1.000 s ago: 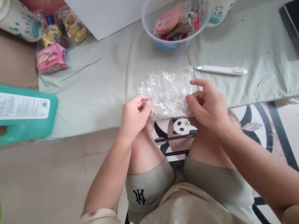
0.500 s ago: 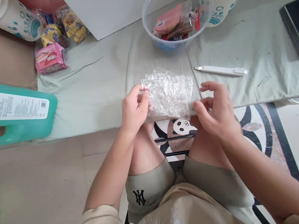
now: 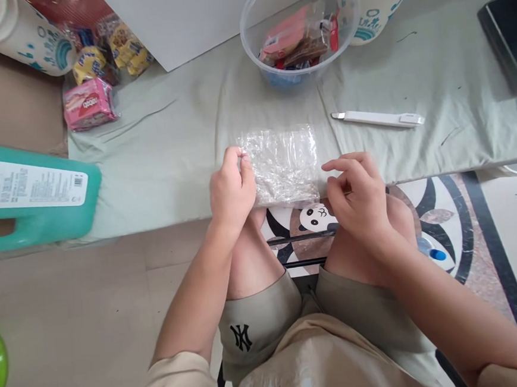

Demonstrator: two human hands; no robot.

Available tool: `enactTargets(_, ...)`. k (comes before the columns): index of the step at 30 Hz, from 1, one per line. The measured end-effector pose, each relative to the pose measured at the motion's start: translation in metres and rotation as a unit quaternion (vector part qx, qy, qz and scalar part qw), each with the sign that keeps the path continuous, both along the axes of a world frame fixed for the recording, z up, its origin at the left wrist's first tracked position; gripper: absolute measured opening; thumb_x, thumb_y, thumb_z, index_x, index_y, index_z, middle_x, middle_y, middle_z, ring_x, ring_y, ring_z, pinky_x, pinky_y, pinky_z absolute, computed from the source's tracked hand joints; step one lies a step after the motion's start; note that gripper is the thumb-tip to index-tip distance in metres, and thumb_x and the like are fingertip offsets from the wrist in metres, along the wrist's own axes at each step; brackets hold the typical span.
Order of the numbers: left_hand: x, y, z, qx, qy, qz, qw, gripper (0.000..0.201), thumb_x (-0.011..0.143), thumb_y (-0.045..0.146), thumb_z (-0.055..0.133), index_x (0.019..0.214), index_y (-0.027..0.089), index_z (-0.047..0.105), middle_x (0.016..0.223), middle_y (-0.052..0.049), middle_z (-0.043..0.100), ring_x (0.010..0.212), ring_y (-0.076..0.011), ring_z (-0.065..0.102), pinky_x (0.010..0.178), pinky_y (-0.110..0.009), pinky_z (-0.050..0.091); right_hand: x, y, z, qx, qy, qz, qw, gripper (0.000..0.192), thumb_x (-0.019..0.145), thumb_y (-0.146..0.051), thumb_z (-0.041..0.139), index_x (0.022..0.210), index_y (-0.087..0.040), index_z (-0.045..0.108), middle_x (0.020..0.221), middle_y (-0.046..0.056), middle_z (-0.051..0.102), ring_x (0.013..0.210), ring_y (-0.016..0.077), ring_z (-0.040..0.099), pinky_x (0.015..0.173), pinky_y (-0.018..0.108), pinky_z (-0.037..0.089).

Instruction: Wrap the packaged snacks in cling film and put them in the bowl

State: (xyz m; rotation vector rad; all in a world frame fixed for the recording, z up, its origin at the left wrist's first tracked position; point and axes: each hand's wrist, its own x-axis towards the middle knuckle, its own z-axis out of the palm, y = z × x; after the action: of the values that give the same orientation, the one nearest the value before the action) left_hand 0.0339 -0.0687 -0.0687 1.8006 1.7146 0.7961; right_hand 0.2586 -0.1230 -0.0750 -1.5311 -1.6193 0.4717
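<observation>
Pinching the left edge of a crinkled clear plastic bag (image 3: 285, 164), the left hand (image 3: 231, 189) has thumb and fingers closed on the film; the bag lies flat, roughly rectangular, at the near edge of the cloth-covered mat (image 3: 170, 153). Right hand (image 3: 359, 197) hovers just beside the bag's right edge, grip loosely curled, thumb and forefinger near each other; whether they catch any film cannot be told. Mat cloth pale green, soft, wrinkled. Right of the bag, a slim white utility knife (image 3: 378, 119) lies flat. Farther back, a round translucent plastic bowl (image 3: 251, 15) holds glossy snack packets. At the mat's far left corner, a pink wrapped biscuit pack (image 3: 88, 104) and yellow packets. Teal hard-plastic stool (image 3: 35, 205) off the left edge.
</observation>
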Motion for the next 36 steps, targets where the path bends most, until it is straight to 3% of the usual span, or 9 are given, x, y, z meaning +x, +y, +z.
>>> enactTargets(3,-0.003,0.0,-0.007,0.019,0.038,0.024,0.999,0.014,0.101,0.034,0.051,0.11,0.027,0.061,0.048,0.008,0.047,0.044,-0.0169,0.052,0.059,-0.031,0.043,0.0,-0.002,0.004,0.075,-0.058,-0.006,0.995,0.027,0.09,-0.01,0.051,0.104,-0.027,0.066,0.099,0.006,0.064,0.074,0.0173,0.065,0.063,0.034,0.055)
enactTargets(9,-0.001,0.003,-0.016,0.072,0.105,0.026,0.992,0.027,0.095,0.035,0.061,0.12,0.026,0.062,0.056,0.004,0.054,0.059,-0.0226,0.062,0.07,-0.034,0.05,-0.01,-0.002,0.004,0.064,-0.199,0.199,0.958,0.037,0.095,-0.03,0.063,0.131,-0.027,0.063,0.139,0.01,0.07,0.133,0.0347,0.062,0.109,0.053,0.048)
enactTargets(17,-0.022,0.009,-0.018,0.137,0.108,0.062,0.983,0.04,0.094,0.03,0.06,0.133,0.028,0.056,0.092,-0.004,0.075,0.086,-0.024,0.071,0.089,-0.038,0.056,-0.005,0.003,-0.025,0.092,-0.26,0.18,0.944,0.025,0.098,-0.026,0.062,0.122,-0.027,0.069,0.14,0.006,0.071,0.129,0.0289,0.067,0.11,0.048,0.043)
enactTargets(19,-0.022,0.001,-0.009,0.168,0.113,0.014,0.979,0.041,0.091,0.035,0.063,0.131,0.025,0.058,0.111,-0.009,0.075,0.106,-0.0276,0.071,0.099,-0.043,0.054,-0.006,0.004,-0.025,0.091,-0.247,0.175,0.949,0.019,0.098,-0.026,0.062,0.115,-0.028,0.071,0.135,0.005,0.074,0.126,0.0278,0.068,0.108,0.047,0.044)
enactTargets(23,-0.011,-0.026,0.006,0.161,0.164,-0.242,0.943,0.054,0.083,0.042,0.074,0.132,0.02,0.064,0.136,-0.015,0.07,0.135,-0.0367,0.061,0.12,-0.054,0.043,-0.011,0.001,-0.017,0.106,-0.198,0.149,0.963,0.01,0.096,-0.025,0.062,0.094,-0.028,0.072,0.122,0.003,0.077,0.119,0.0278,0.069,0.099,0.046,0.045)
enactTargets(25,-0.007,-0.037,0.006,0.143,0.172,-0.278,0.934,0.047,0.088,0.033,0.07,0.133,0.019,0.066,0.141,-0.015,0.069,0.14,-0.0359,0.058,0.123,-0.056,0.04,-0.012,-0.003,-0.007,0.126,-0.171,0.137,0.968,0.007,0.094,-0.025,0.065,0.09,-0.027,0.07,0.118,0.003,0.077,0.118,0.0291,0.068,0.097,0.047,0.044)
enactTargets(27,-0.008,-0.042,0.005,0.142,0.111,-0.25,0.951,0.034,0.093,0.025,0.063,0.126,0.02,0.071,0.135,-0.013,0.073,0.137,-0.0319,0.063,0.119,-0.053,0.046,-0.009,-0.009,0.005,0.132,-0.141,0.161,0.968,0.006,0.092,-0.029,0.069,0.098,-0.029,0.07,0.117,0.004,0.075,0.12,0.0308,0.067,0.1,0.049,0.044)
enactTargets(31,-0.018,-0.042,0.011,0.024,-0.186,-0.144,0.972,0.022,0.098,0.031,0.061,0.108,0.024,0.08,0.116,-0.007,0.081,0.116,-0.0245,0.075,0.104,-0.042,0.06,0.01,-0.012,0.017,0.078,0.016,0.185,0.98,0.044,0.088,-0.043,0.074,0.13,-0.033,0.063,0.135,0.008,0.066,0.139,0.0354,0.055,0.117,0.056,0.042)
enactTargets(36,-0.014,-0.04,0.032,-0.279,-0.484,-0.123,0.82,0.026,0.091,0.043,0.07,0.104,0.025,0.083,0.111,-0.006,0.083,0.105,-0.0265,0.079,0.092,-0.04,0.066,0.021,-0.003,0.014,-0.092,0.238,0.169,0.952,0.072,0.084,-0.061,0.076,0.146,-0.033,0.05,0.155,0.01,0.053,0.148,0.0351,0.048,0.12,0.058,0.042)
